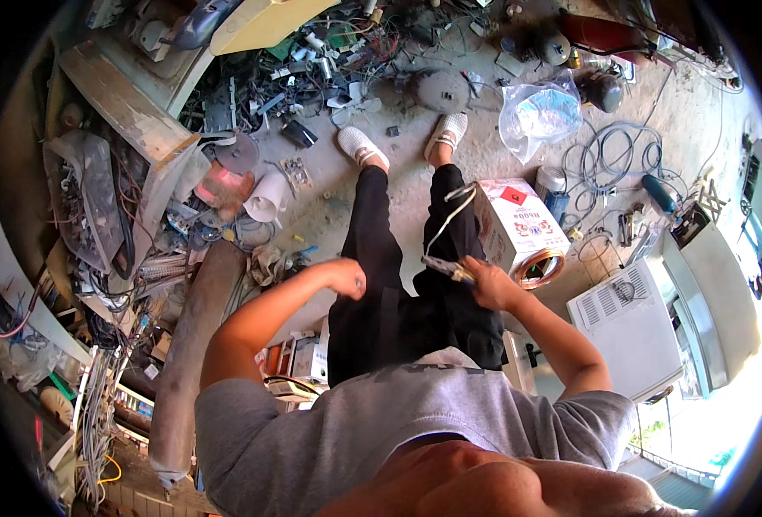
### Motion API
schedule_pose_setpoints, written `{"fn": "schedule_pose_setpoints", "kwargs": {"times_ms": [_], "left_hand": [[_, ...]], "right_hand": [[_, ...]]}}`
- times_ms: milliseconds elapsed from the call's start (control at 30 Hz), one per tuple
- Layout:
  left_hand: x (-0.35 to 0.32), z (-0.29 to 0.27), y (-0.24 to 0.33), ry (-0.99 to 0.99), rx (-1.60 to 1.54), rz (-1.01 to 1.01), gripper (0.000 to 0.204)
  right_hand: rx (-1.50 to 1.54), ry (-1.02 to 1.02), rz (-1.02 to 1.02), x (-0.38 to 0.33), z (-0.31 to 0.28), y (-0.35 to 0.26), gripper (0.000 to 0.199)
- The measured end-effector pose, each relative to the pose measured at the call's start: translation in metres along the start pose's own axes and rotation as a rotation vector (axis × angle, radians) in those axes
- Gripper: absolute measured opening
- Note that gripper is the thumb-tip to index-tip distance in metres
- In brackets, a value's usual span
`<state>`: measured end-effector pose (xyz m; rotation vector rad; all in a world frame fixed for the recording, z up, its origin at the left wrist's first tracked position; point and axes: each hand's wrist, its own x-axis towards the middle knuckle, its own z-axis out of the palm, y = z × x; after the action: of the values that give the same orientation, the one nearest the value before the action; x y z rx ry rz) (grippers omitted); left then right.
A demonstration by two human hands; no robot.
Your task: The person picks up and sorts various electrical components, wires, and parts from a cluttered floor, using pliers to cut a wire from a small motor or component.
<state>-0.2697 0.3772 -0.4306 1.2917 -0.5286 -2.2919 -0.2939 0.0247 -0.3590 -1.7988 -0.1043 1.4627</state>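
Note:
My right hand point(490, 283) is closed around the handles of a pair of pliers point(446, 268) above my right thigh. From the pliers' jaws a pale, bent wire point(446, 222) rises and hooks over at its top, passing in front of my dark trousers. Over my left thigh, my left hand point(346, 278) is curled with its fingers closed; whether anything small is inside them is hidden. Just beyond my right hand stands a white carton with red print point(519, 211), and a coil of copper tubing point(539, 268) rests against its near side.
Clear plastic bag point(540, 116) and looped grey hose point(618, 155) lie at the far right. A white vented appliance casing point(629, 314) stands by my right elbow. On the left are a long rusty cylinder point(196, 345) and a scrap heap. Wires and parts point(312, 65) litter the floor ahead.

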Motion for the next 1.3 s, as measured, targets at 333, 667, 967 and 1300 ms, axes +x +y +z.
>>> {"fn": "schedule_pose_setpoints", "kwargs": {"times_ms": [333,667,967,1300], "left_hand": [[-0.007,0.024,0.064,-0.332,0.066,0.141,0.025],[0.153,-0.165,0.047,0.538,0.477,0.066,0.031],[0.209,-0.334,-0.025,1.321,-0.380,0.436,0.029],[0.155,-0.408,-0.060,0.761,-1.374,0.794,0.032]], "right_hand": [[0.126,-0.091,0.005,0.003,-0.052,-0.006,0.056],[-0.174,0.700,-0.296,0.209,-0.117,0.021,0.048],[-0.178,1.178,-0.366,0.359,-0.171,0.048,0.046],[-0.210,1.311,-0.488,0.374,-0.205,0.051,0.051]]}}
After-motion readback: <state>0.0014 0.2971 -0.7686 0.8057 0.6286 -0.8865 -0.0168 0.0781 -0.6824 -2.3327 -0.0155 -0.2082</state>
